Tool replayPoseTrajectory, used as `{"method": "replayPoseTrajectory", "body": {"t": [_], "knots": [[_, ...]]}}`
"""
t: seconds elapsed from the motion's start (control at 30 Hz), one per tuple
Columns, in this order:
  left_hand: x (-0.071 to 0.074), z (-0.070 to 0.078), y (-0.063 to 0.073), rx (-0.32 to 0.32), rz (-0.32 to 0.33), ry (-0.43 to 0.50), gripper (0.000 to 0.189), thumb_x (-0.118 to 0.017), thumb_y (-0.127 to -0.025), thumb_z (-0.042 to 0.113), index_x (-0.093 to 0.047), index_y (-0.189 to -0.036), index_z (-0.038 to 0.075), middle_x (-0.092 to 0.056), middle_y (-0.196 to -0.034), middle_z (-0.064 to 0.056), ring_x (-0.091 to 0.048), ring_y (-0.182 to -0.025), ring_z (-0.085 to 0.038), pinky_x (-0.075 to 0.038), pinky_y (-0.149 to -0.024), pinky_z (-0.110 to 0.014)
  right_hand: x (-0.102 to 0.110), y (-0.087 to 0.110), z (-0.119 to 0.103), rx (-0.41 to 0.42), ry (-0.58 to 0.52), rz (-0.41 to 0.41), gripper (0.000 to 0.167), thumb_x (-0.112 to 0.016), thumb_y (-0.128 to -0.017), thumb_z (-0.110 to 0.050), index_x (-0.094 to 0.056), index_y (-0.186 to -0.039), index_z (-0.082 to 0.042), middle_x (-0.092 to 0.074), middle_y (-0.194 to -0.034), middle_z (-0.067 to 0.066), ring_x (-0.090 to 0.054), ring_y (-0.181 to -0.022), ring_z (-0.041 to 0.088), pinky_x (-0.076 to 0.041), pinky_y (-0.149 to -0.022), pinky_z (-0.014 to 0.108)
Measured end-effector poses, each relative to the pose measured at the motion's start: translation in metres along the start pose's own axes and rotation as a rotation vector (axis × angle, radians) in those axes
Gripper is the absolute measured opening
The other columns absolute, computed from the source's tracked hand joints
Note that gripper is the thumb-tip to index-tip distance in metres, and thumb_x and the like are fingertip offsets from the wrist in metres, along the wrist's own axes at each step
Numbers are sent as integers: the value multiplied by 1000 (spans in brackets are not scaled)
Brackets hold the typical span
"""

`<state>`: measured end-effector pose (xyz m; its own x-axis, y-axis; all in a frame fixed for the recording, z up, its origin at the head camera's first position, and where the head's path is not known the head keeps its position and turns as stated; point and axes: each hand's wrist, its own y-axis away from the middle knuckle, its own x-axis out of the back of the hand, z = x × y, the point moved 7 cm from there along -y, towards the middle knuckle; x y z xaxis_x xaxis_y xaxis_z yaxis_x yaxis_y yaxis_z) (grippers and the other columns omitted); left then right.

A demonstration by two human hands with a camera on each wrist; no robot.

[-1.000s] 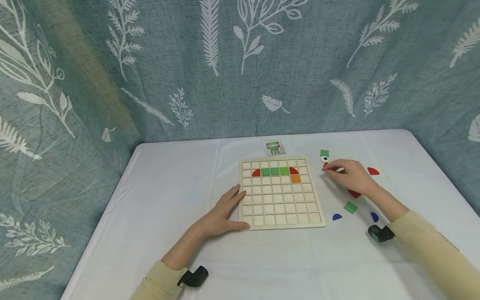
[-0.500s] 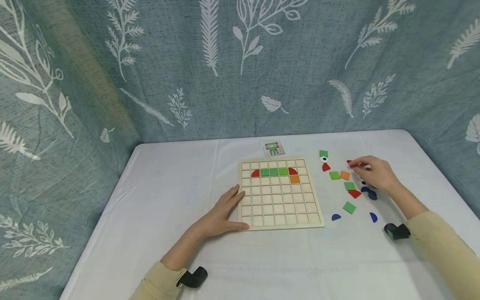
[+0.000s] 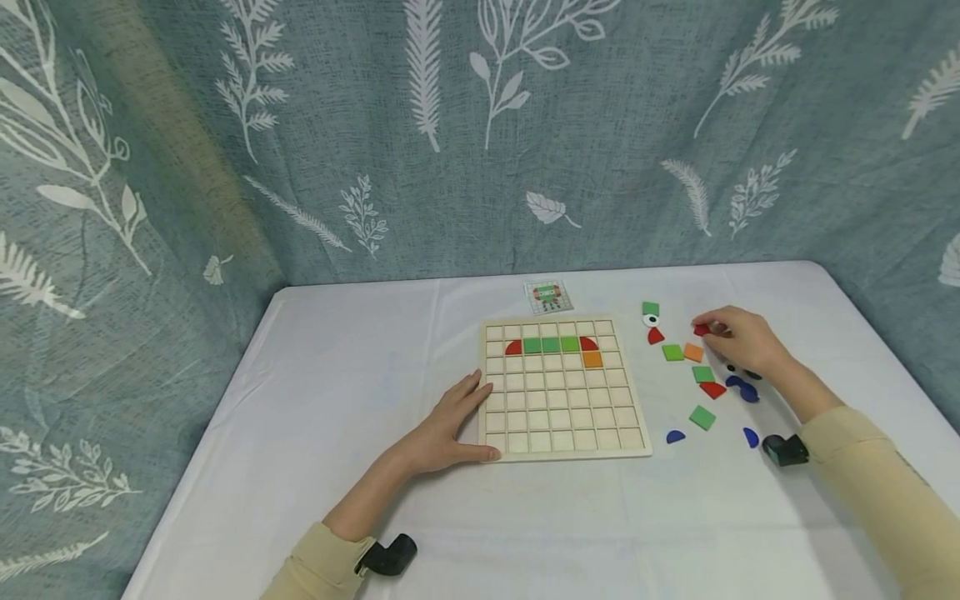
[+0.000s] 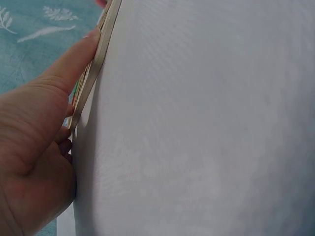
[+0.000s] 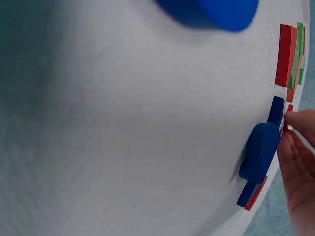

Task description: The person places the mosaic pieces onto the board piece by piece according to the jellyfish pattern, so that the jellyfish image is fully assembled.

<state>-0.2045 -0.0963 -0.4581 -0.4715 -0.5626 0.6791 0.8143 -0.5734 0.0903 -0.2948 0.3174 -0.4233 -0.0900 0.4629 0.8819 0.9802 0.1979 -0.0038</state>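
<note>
My left hand (image 3: 442, 429) rests with extended fingers along the left edge of a pale wooden grid board (image 3: 566, 458), its thumb at the near left corner. In the left wrist view the thumb (image 4: 74, 61) lies against the board's side (image 4: 93, 78). On the board, a row holds red quarter-rounds (image 3: 513, 347) at both ends and green squares (image 3: 551, 344) between them. An orange square (image 3: 592, 359) sits under the right end. To the board's right, my right hand (image 3: 742, 337) pinches a small red piece (image 3: 701, 330) between thumb and fingertips, low over the table.
Behind the board lies a patterned card (image 3: 548, 296). Loose pieces right of the board include an eye disc (image 3: 651, 320), a red piece (image 3: 656, 336), green squares (image 3: 702, 417), an orange square (image 3: 693, 352) and blue pieces (image 3: 742, 388). A leaf-printed curtain (image 3: 450, 200) hangs behind the table.
My right hand has moved right from the red piece near the eye disc, leaving it on the table, and now pinches another red piece. The left hand and board have stayed put.
</note>
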Motion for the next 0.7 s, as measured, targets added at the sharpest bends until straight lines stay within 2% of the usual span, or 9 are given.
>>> {"method": "replayPoseTrajectory", "body": {"t": [0.13, 0.23, 0.43, 0.6, 0.7], "knots": [[1, 1, 1, -5, 4, -4, 98, -80, -81, 39, -25, -155, 6, -5, -163, -11, -1, -149, -30, -13, -115, -56, 0, -1, 1, -46, -3, -11, 36, -65, -94, -15, -61, -121, 9, -59, -110, 28, -55, -98, 40, -49, -81, 52], [1, 1, 1, -1, 2, -10, 98, -80, -81, 38, -24, -155, 6, -5, -163, -10, -1, -149, -30, -13, -115, -55, 0, 0, 4, -73, -1, -35, 43, -68, -93, -23, -61, -121, 9, -58, -111, 27, -55, -99, 39, -50, -80, 51], [1, 2, 1, 5, 0, -8, 97, -79, -81, 38, -24, -155, 6, -5, -163, -10, 0, -149, -30, -12, -115, -55, 1, 2, 7, -65, -4, -88, 45, -68, -92, -22, -60, -125, 7, -57, -116, 29, -55, -103, 41, -50, -81, 52], [2, 2, 0, -1, 5, -2, 96, -79, -82, 38, -25, -154, 5, -5, -163, -11, -1, -149, -31, -12, -115, -56, 1, 3, 7, -83, -12, -63, 44, -68, -92, -24, -61, -120, 9, -58, -114, 29, -54, -100, 40, -50, -80, 49], [2, 2, 0, 0, 5, -1, 96, -79, -82, 38, -25, -155, 5, -6, -163, -11, -1, -149, -31, -12, -115, -56, 0, 2, 6, -84, -22, -40, 41, -70, -91, -25, -63, -115, 8, -58, -109, 27, -54, -94, 36, -51, -75, 44]]}}
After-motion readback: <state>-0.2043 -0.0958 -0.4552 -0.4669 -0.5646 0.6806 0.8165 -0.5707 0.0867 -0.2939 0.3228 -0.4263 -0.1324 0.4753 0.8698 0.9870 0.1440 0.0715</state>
